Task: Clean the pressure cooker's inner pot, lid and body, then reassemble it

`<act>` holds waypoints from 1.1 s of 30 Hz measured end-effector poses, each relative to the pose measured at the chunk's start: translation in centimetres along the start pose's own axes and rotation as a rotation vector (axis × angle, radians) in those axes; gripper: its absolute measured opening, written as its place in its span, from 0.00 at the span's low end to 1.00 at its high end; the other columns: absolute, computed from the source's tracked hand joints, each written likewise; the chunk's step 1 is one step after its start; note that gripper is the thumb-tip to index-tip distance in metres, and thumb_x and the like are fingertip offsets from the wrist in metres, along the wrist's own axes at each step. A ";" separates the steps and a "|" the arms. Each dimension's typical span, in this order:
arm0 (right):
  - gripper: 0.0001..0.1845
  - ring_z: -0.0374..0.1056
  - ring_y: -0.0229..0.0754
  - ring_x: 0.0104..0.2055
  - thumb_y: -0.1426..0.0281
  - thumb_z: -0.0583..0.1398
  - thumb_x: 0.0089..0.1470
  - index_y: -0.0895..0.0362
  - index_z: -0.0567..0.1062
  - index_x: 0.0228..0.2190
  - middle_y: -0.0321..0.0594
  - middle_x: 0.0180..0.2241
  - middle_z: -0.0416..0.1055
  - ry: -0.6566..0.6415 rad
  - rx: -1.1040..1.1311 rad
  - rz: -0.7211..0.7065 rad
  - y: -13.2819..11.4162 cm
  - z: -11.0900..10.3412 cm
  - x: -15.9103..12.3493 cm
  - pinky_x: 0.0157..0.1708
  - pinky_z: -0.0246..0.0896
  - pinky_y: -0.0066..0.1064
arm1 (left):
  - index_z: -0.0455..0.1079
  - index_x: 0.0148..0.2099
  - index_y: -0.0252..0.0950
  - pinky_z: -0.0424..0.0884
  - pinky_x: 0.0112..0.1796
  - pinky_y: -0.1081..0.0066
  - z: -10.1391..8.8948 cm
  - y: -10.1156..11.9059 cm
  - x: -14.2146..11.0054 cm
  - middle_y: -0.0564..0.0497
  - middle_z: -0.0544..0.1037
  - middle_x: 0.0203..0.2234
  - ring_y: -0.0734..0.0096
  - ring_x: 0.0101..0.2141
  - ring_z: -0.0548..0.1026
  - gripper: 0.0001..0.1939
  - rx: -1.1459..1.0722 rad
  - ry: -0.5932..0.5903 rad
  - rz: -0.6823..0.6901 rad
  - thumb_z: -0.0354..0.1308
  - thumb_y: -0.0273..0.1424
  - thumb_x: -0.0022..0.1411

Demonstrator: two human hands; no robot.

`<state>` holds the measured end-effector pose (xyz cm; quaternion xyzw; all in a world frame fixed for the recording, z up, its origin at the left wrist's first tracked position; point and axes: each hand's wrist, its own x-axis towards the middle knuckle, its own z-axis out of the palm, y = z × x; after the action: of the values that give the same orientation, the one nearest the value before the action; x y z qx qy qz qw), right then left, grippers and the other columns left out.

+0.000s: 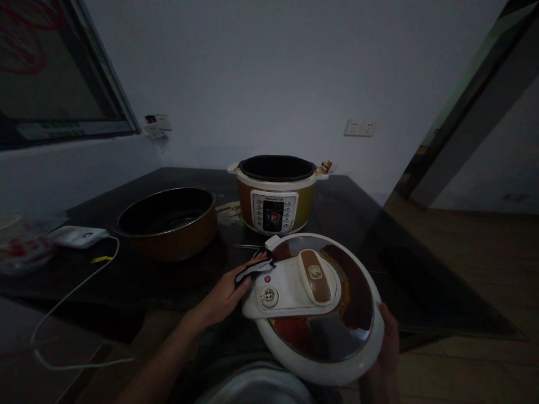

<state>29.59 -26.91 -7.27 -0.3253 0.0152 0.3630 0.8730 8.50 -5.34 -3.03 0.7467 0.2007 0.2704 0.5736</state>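
Directly in front of the cooker body [274, 202], on the wearer's side, the lid [314, 308] is held top face up and aslant; whether it also touches the bench [349, 224] is hidden from me. Left hand [229, 292]: pressing a bunched black-and-white cloth [259, 271] against the lid's projecting end. Right hand [388, 336]: grasping the opposite rim, partly out of sight beneath it.

Technique, my judgement: this looks like wiping. A firm right grip should stop the lid tipping; the cloth probably works best folded over a fingertip along the seams, with light pressure around the vent [269, 297] and pink button [267, 279]. Dim light could hide streaks; tilting the lid may help.

Appearance: round, broad off-white rim; glossy dark panel with reddish-brown patches; raised handle [315, 278] with a brown inset and embossed emblem. Panel reflects light; vent surround looks grimy.
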 end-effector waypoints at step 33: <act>0.11 0.72 0.53 0.48 0.62 0.64 0.43 0.54 0.80 0.30 0.40 0.28 0.80 -0.009 0.005 -0.003 0.0 0.2 0.5 0.53 0.62 0.48 | 0.63 0.20 0.39 0.61 0.26 0.69 1.0 -0.8 1.5 0.52 0.69 0.16 0.65 0.23 0.67 0.21 0.354 0.316 -0.208 0.51 0.48 0.57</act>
<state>29.98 -26.48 -7.25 -0.3214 0.0119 0.3631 0.8745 10.32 -4.94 -3.77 0.7594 0.4076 0.2839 0.4203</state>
